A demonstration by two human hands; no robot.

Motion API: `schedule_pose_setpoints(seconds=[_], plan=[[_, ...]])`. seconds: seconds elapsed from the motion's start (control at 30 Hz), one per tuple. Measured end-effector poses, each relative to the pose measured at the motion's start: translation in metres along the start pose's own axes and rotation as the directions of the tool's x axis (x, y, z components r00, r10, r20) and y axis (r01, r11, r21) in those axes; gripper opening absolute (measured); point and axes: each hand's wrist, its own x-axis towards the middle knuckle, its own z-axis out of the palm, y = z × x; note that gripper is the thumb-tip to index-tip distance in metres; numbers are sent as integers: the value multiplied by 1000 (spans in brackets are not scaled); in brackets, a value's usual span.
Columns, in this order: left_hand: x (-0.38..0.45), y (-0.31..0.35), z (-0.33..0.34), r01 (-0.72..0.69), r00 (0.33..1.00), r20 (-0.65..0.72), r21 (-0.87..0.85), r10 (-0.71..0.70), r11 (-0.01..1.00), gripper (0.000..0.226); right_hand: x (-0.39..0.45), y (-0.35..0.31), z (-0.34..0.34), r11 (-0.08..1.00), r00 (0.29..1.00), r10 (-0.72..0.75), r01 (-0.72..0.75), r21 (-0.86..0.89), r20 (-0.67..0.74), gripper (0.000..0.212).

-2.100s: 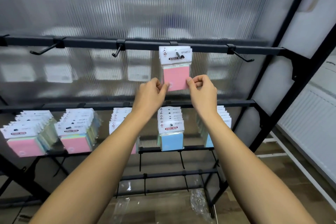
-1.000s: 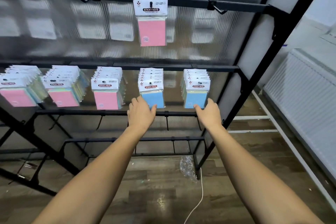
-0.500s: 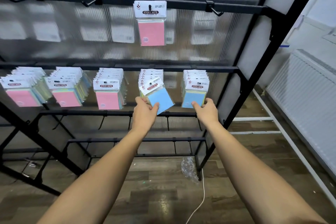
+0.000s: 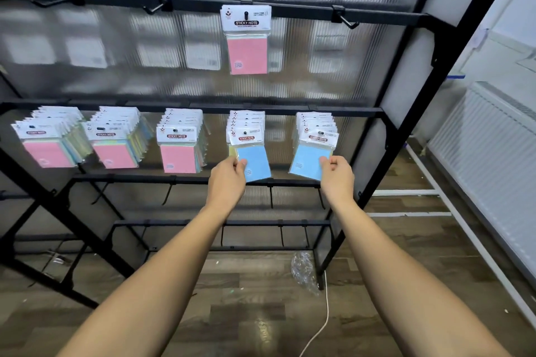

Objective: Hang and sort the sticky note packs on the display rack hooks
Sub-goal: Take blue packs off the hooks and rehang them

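Observation:
One pink sticky note pack (image 4: 246,46) hangs alone on a hook of the top rail (image 4: 304,11). The middle rail (image 4: 203,109) carries several hooks full of packs. My left hand (image 4: 226,180) pinches the lower left corner of the front blue pack (image 4: 255,161) on the fourth hook and tilts it. My right hand (image 4: 336,175) pinches the lower right corner of the front blue pack (image 4: 309,161) on the fifth hook. Both packs still hang by their white header cards.
Pink-fronted stacks (image 4: 177,153) fill the three left hooks. The top rail has bare hooks at left (image 4: 153,7) and right (image 4: 346,22). Lower black rails (image 4: 188,180), a crumpled plastic wrapper (image 4: 303,271) and a white cable (image 4: 323,316) lie below on the wooden floor. A radiator (image 4: 487,159) stands right.
Both hands dropped from the pink pack on the top rail to the middle rail. The left hand took the fourth hook's front blue pack, and the right hand now pinches the fifth hook's.

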Motion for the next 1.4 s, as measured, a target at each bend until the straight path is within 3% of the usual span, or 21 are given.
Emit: schedule_pose_setpoints(seconds=[0.33,0.57,0.8,1.1,1.4], plan=[[-24,7,-35,-87,995,-52,-100,82,991,37,-38,-38,-17,962,975,-215,203,183,50,20],[-26,-3,-89,-120,983,-148,-90,106,989,40,-59,-92,20,920,927,-349,313,234,134,11],[-5,-24,-144,-129,970,-218,-105,104,986,37,-76,-130,69,903,897,-390,327,279,208,12],[48,-37,-205,-276,944,-215,-104,249,956,40,-97,-196,111,832,896,-444,399,386,31,8],[100,-67,-237,-335,939,-131,-154,317,930,30,-103,-250,157,792,876,-462,477,380,-137,10]])
